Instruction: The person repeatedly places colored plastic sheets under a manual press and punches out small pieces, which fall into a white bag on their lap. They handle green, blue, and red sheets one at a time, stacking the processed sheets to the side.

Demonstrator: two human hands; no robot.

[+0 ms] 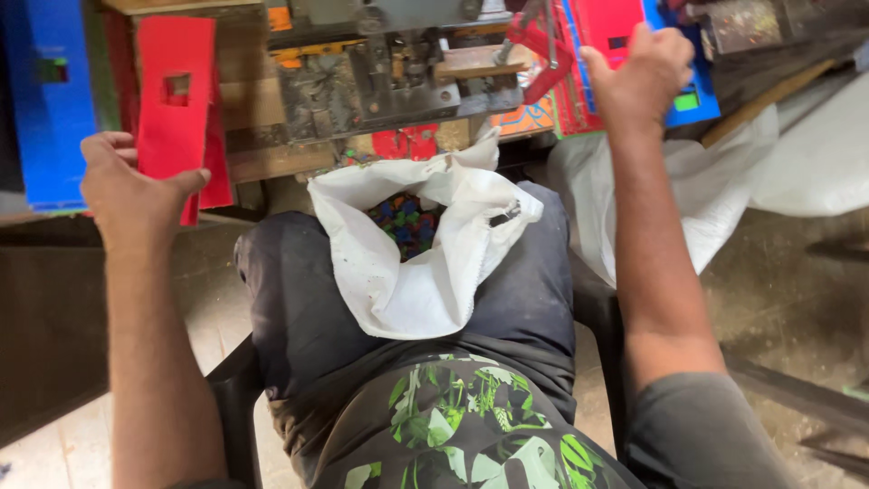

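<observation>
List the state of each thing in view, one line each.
Left hand: gripping the red sheet.
Red sheet: upright, a square hole punched through it.
Right hand: resting on a red and blue stack.
Red and blue stack: leaning beside the press.
White sack: open on the lap, holding coloured scraps.
Metal press: no sheet seen in it.

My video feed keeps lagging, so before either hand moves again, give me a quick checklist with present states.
1. Left hand gripping the red punched sheet: ok, thumb and fingers close on its lower edge.
2. Right hand holding a sheet from the red and blue stack: cannot tell, the grip is hidden.
3. Both hands away from the metal press: ok.
4. White bag open on the lap: ok, coloured bits inside.
5. Press slot empty: cannot tell.
</observation>
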